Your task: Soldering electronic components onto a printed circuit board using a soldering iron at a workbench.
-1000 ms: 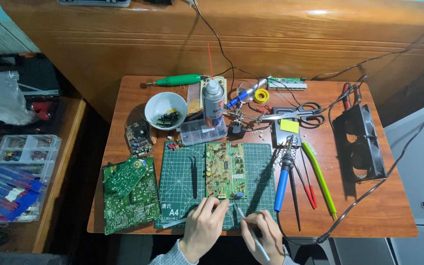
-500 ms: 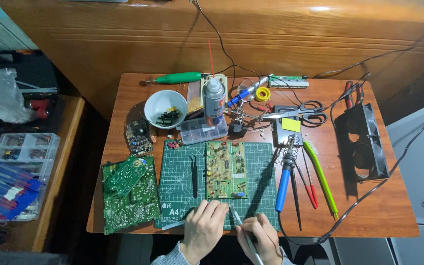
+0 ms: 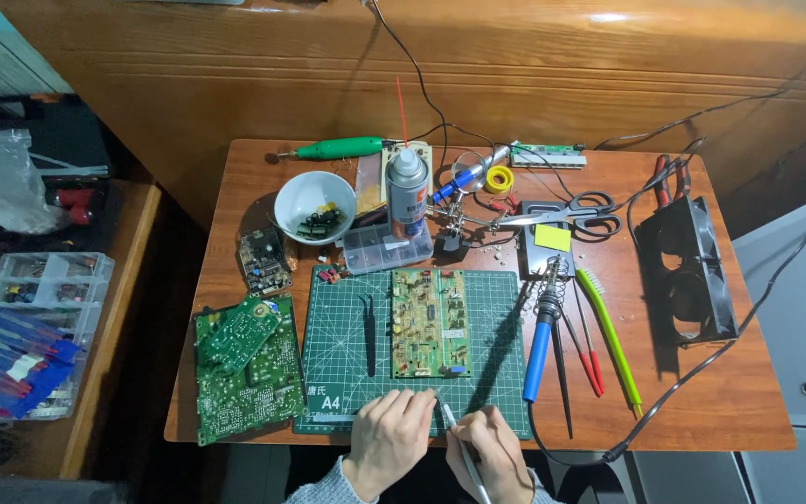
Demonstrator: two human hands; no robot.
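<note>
A yellow-green rectangular circuit board point(image 3: 431, 323) lies on the green gridded cutting mat point(image 3: 338, 359), black metal tweezers point(image 3: 368, 329) left of it, a blue-handled soldering iron point(image 3: 540, 343) to the right.

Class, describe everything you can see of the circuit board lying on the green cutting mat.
The circuit board is a yellowish-tan rectangle lying flat, component side up, its long side running away from the person. Small parts crowd its face; their kinds are too small to tell. It rests on the green cutting mat, right of the black tweezers and apart from them. Neither the left hand nor the right hand touches it.
</note>
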